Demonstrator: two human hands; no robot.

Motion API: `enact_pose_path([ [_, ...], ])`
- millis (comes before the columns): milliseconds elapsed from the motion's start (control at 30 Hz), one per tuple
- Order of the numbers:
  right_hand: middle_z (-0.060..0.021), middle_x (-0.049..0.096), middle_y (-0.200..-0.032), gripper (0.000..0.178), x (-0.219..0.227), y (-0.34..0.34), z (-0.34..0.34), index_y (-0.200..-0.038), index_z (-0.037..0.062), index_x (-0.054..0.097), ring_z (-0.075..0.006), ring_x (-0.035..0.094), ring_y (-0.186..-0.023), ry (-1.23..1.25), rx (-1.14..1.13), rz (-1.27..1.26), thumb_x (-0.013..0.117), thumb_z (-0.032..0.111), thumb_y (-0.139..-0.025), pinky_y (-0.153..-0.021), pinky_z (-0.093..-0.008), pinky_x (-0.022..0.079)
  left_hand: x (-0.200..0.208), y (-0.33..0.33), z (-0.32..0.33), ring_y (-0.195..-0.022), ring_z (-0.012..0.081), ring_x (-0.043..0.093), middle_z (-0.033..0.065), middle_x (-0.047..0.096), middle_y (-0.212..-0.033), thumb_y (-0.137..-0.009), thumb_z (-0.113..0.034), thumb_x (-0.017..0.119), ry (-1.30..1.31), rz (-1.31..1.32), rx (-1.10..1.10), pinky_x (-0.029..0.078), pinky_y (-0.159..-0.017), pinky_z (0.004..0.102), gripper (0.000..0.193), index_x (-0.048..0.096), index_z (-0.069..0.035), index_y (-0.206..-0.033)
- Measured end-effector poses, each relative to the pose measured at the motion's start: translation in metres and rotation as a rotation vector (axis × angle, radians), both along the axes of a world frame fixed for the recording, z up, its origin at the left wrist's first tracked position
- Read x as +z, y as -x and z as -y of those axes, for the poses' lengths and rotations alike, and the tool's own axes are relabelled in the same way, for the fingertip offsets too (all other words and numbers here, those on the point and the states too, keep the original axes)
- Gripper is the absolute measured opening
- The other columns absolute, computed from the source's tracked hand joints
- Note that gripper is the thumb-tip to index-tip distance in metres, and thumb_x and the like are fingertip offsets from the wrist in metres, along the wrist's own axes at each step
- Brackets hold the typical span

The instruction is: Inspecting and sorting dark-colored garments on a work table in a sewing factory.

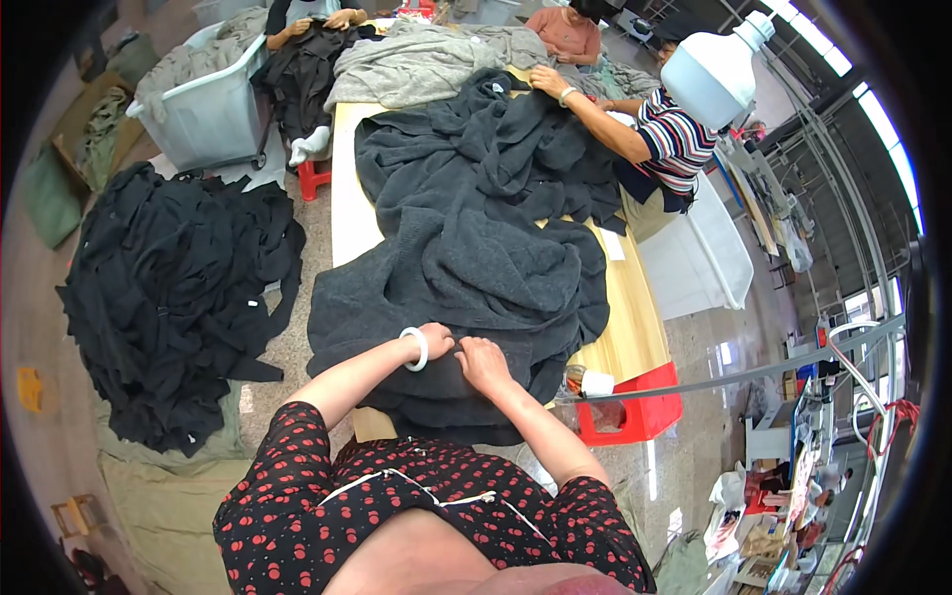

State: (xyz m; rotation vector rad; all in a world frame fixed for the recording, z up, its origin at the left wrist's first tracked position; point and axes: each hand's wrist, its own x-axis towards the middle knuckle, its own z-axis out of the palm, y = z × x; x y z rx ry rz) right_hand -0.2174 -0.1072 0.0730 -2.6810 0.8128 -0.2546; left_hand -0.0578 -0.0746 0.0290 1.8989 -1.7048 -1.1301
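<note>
A heap of dark grey knitted garments (446,263) covers most of the table in front of me. At its near edge, my left hand (434,343), below a white bangle (416,349), is closed with the fingertips pinching the dark knit. Close beside it on the right, my right hand (484,364) has its fingers bent and drawn together on the same fabric. The two hands nearly meet, and a fold of the garment lies beneath them. Their fingertips are partly hidden in the cloth.
Black garments (183,297) are piled on the floor at left. A red stool (635,405) stands by the table's right corner, near a white cup (597,384). Across the table (635,317), a person in a striped shirt (676,134) handles cloth. A white bin (203,104) stands far left.
</note>
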Motion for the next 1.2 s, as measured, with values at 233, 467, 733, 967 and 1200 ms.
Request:
enact_pose_path([
  [233,-0.0191,0.059,-0.082,0.018,-0.012,0.007,0.007,-0.083,0.0008,0.058,-0.0357,0.056,-0.081,-0.202,-0.039,0.076,0.055,0.017,-0.075,-0.071,-0.0428,0.044,0.011,-0.005,-0.005,-0.099,0.0348,0.053,0.0249,0.056,-0.102,-0.072,-0.044,0.055,-0.080,-0.061,-0.182,0.042,-0.084,0.0375,0.055,0.057,0.004,-0.099],
  [467,-0.0185,0.061,-0.087,0.026,-0.006,0.005,0.011,-0.091,0.0012,0.061,-0.0341,0.057,-0.086,-0.352,-0.149,0.004,0.059,0.021,-0.074,-0.075,-0.0400,0.045,0.013,-0.002,-0.008,-0.097,0.0341,0.054,0.0242,0.057,-0.099,-0.075,-0.034,0.054,-0.056,-0.146,-0.070,0.043,-0.083,0.0372,0.045,0.057,0.003,-0.100],
  [733,-0.0202,0.059,-0.094,0.028,-0.034,0.011,-0.007,-0.097,0.0000,0.057,-0.0344,0.055,-0.092,-0.406,-0.199,0.049,0.056,0.012,-0.072,-0.080,-0.0383,0.044,0.011,0.013,-0.029,-0.087,0.0365,0.056,0.0217,0.059,-0.088,-0.075,-0.027,0.050,0.098,0.067,-0.063,0.045,-0.076,0.0427,0.029,0.058,-0.001,-0.086],
  [967,-0.0181,0.059,-0.086,0.019,-0.013,0.007,0.000,-0.089,0.0011,0.054,-0.0327,0.058,-0.083,-0.378,-0.116,0.185,0.052,0.003,-0.069,-0.073,-0.0364,0.046,0.017,0.011,-0.026,-0.077,0.0367,0.058,0.0197,0.059,-0.077,-0.071,-0.017,0.047,0.324,0.122,-0.001,0.046,-0.071,0.0439,0.019,0.058,-0.002,-0.070],
  [1200,-0.0208,0.058,-0.089,0.021,0.010,0.006,0.003,-0.093,-0.0002,0.055,-0.0366,0.055,-0.088,-0.496,-0.125,0.147,0.051,0.007,-0.074,-0.076,-0.0407,0.043,0.035,-0.001,-0.021,-0.077,0.0366,0.056,0.0195,0.058,-0.076,-0.071,-0.017,0.048,0.292,0.012,-0.066,0.043,-0.068,0.0441,0.017,0.053,0.000,-0.070],
])
